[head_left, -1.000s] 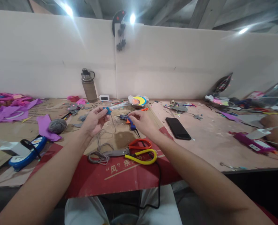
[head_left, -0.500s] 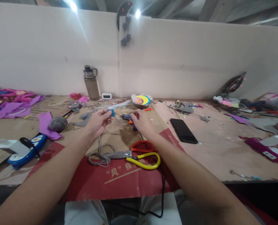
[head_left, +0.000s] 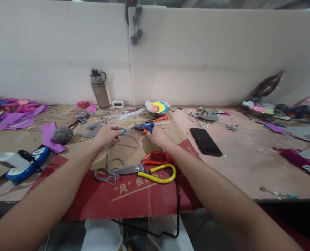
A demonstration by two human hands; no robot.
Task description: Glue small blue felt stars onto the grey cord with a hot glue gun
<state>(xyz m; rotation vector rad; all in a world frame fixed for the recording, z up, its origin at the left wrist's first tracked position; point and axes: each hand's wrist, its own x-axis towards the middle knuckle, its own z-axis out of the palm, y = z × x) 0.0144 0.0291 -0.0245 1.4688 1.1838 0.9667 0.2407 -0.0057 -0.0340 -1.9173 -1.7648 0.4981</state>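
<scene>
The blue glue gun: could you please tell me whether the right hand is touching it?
Touching: the head view shows the right hand gripping the blue glue gun, hiding its handle.

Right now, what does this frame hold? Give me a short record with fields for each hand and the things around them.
Left hand: pinches a small blue piece at the fingertips
Right hand: holds a glue gun, nozzle toward the left hand
Front: scissors on cardboard, loose string at their blade end
Left side: grey yarn ball
Right side: phone, flat, screen dark
Back: bottle, upright
</scene>
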